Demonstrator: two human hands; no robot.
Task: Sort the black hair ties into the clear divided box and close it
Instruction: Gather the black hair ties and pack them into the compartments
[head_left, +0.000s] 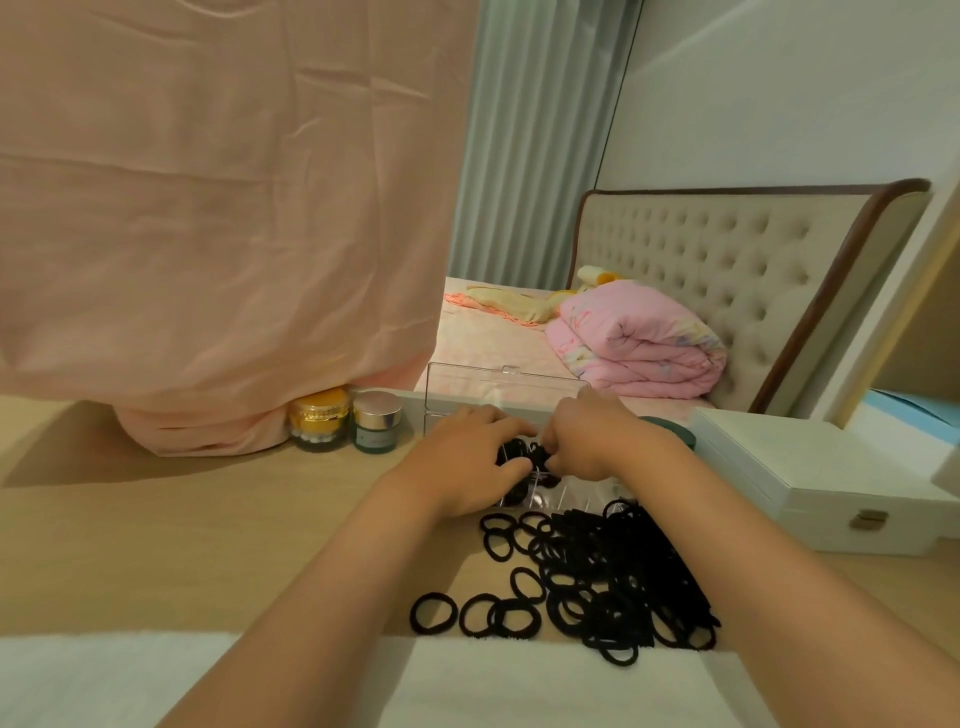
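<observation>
Fuzzy hair ties (613, 571), clear plastic box (498, 391) (open)

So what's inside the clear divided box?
Black hair ties bunched between the left hand and right hand; the clear divided box looks bare at near right. The hands cover the rest.

Your hair ties (613, 577) are black, the divided box (569, 500) clear, on a pale wood worktop (208, 519). You see a white case (810, 483), a gold jar (318, 418), a green jar (376, 431) with silver lid, and a pink floral quilt (639, 340).
</observation>
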